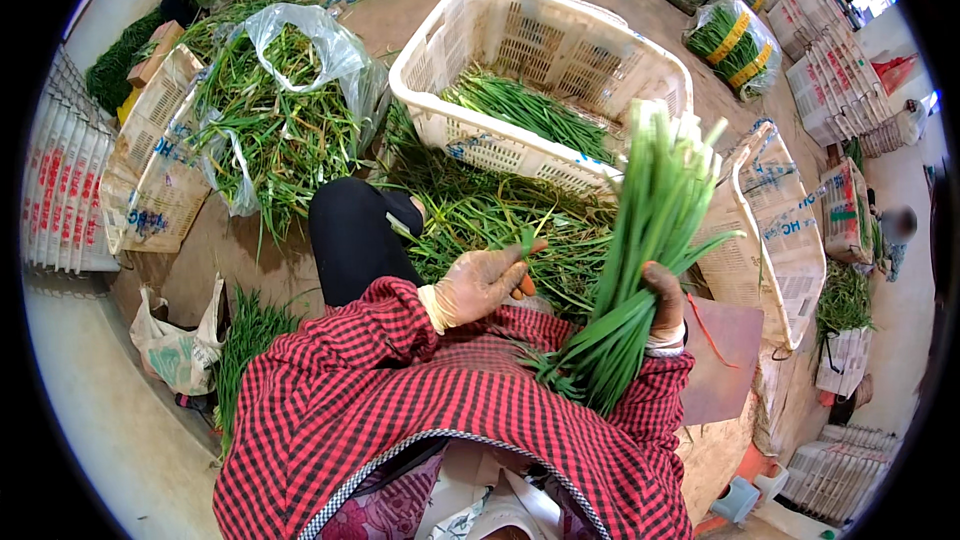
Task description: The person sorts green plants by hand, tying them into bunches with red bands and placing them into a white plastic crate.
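A thick bunch of garlic chives (645, 210) stands tilted in my right hand (665, 302), whose gloved fingers wrap round its lower part. Its pale cut ends point up and away, while the green leaf tips hang over my lap and sleeve. To its left is my gloved left hand (482, 285), apart from the bunch, with fingers bent together and a small green leaf piece (527, 239) seemingly between the fingertips. Loose, tangled leaves (490, 215) lie beneath and beyond my hands. Beyond them, a cream plastic crate (430, 110) has more chives (535, 112) lying inside it.
A clear plastic bag (310, 40) overflowing with leaves stands at left, beside an upright cream crate (150, 185). Another crate (770, 230) is at right. Wrapped chive bundles (735, 45) and stacked crates (830, 60) line the back right. Other people are at the edges.
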A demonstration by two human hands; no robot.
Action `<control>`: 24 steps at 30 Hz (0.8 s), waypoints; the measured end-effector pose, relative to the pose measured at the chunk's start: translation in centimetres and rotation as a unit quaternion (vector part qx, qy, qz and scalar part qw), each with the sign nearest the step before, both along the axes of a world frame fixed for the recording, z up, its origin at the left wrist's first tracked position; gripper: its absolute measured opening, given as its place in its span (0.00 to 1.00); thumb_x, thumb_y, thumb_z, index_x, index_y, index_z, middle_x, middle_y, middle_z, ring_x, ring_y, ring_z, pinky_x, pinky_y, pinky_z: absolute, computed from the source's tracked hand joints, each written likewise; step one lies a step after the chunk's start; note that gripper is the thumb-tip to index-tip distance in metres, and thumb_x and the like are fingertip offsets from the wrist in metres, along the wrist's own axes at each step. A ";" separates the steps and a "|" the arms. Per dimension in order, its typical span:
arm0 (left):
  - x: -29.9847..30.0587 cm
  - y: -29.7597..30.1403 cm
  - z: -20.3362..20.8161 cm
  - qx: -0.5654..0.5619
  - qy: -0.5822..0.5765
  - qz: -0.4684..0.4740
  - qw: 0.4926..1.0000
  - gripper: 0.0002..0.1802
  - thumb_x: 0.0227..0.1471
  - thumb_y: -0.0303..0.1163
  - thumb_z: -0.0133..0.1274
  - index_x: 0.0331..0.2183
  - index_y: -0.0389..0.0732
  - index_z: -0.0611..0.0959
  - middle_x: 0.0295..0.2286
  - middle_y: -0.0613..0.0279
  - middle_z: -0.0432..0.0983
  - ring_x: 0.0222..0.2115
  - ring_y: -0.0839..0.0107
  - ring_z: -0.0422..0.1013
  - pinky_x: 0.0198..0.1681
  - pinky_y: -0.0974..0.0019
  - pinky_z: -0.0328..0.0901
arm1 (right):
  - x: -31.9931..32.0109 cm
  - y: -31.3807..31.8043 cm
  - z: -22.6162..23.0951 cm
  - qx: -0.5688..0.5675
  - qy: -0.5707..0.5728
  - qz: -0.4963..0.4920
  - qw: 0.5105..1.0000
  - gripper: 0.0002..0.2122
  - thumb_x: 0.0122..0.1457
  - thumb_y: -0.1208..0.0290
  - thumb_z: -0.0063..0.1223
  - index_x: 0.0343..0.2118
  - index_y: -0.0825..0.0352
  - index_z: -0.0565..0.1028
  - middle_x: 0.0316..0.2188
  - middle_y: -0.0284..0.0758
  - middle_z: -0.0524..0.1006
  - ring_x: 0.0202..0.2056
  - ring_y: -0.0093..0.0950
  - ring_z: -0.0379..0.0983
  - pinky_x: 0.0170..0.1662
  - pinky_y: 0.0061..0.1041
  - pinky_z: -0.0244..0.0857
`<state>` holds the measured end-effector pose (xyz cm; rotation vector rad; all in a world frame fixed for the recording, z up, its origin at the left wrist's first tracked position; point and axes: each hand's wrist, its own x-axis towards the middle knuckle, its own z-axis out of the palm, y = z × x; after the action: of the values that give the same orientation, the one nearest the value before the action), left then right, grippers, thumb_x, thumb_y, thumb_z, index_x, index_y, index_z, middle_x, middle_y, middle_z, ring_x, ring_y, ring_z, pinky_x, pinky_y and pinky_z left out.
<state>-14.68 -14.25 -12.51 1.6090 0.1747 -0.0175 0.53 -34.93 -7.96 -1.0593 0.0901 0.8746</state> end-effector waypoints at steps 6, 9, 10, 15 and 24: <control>1.3 -2.1 0.0 0.357 -0.270 0.019 0.894 0.13 0.49 0.28 0.46 0.38 0.35 0.76 0.33 0.49 0.74 0.39 0.53 0.70 0.47 0.53 0.61 | 0.0 -0.9 -3.8 -0.036 0.077 -0.014 0.996 0.14 0.49 0.67 0.54 0.36 0.70 0.75 0.31 0.38 0.78 0.30 0.31 0.75 0.35 0.29 0.71; 1.1 -2.4 -0.6 0.393 -0.168 -0.139 0.893 0.15 0.47 0.37 0.48 0.30 0.35 0.79 0.33 0.48 0.74 0.39 0.54 0.70 0.51 0.45 0.56 | -0.7 -0.7 -4.9 -0.054 0.070 -0.022 0.996 0.13 0.48 0.69 0.56 0.36 0.70 0.75 0.29 0.36 0.77 0.29 0.28 0.74 0.36 0.27 0.71; 1.1 -2.2 -0.2 0.415 -0.122 -0.210 0.877 0.16 0.46 0.40 0.49 0.29 0.36 0.80 0.33 0.48 0.74 0.39 0.54 0.70 0.51 0.44 0.56 | -0.4 -0.9 -5.3 -0.067 0.061 -0.030 0.995 0.13 0.48 0.69 0.56 0.36 0.70 0.75 0.28 0.35 0.77 0.29 0.27 0.74 0.36 0.26 0.70; 2.3 4.6 -2.0 0.126 0.117 -0.123 0.977 0.40 0.46 0.52 0.55 0.55 0.41 0.62 0.50 0.46 0.63 0.52 0.58 0.62 0.58 0.49 0.51 | 0.9 0.8 -0.7 -0.147 -0.121 0.126 0.974 0.15 0.49 0.72 0.56 0.40 0.70 0.74 0.31 0.32 0.76 0.31 0.23 0.71 0.37 0.22 0.66; 5.8 1.9 -2.7 -0.172 -0.154 -0.022 0.973 0.71 0.34 0.38 0.70 0.61 0.47 0.31 0.61 0.60 0.39 0.61 0.68 0.38 0.62 0.63 0.38 | -4.2 5.8 -2.4 -0.490 -0.558 0.275 0.610 0.53 0.42 0.49 0.62 0.62 0.72 0.40 0.44 0.50 0.70 0.32 0.44 0.76 0.34 0.36 0.71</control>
<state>-8.86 -12.39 -15.18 1.2507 -0.1012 0.1601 -3.69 -29.12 -10.39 -2.6341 -0.9866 0.4777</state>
